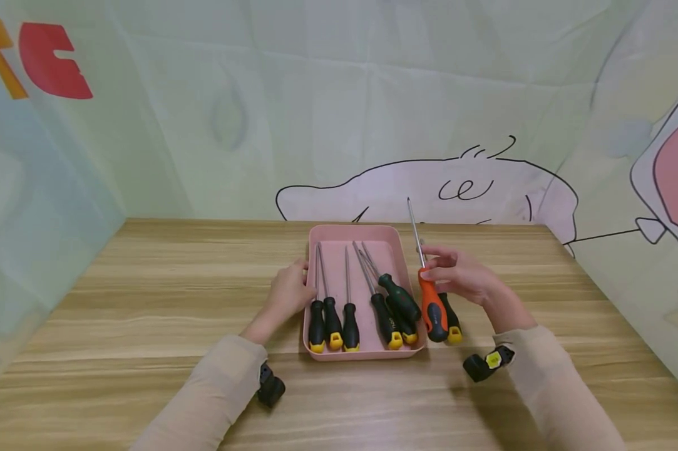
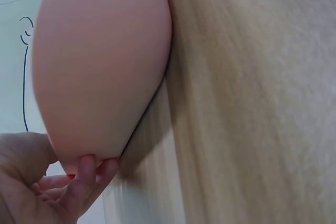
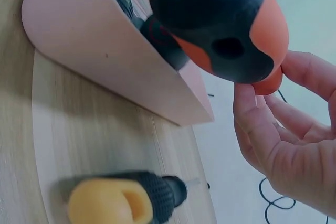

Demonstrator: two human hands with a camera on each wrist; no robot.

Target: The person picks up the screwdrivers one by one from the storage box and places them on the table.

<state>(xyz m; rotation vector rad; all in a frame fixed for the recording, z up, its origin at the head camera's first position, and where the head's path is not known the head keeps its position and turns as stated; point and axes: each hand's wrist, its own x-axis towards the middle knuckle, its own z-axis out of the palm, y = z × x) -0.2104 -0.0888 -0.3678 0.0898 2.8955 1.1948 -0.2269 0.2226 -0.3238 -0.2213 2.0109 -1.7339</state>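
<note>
My left hand (image 1: pixel 287 293) grips the left side of a pink tray (image 1: pixel 367 356); in the left wrist view its fingers (image 2: pixel 86 174) press the outer wall. My right hand (image 1: pixel 467 277) pinches an orange-and-black screwdriver (image 1: pixel 432 305) near the top of its handle. That screwdriver is raised beside the tray's right edge, shaft pointing away from me. Inside the tray, three black-and-yellow screwdrivers (image 1: pixel 332 322) lie at the left. At the right a dark green screwdriver (image 1: pixel 399 298) lies across black-and-yellow ones (image 1: pixel 385 321), partly covering one.
Another black-and-yellow screwdriver (image 3: pixel 157 195) lies on the wooden table (image 1: pixel 192 282) just right of the tray, partly hidden in the head view by the orange one. A printed cloth backdrop (image 1: pixel 339 113) rises behind the table's far edge.
</note>
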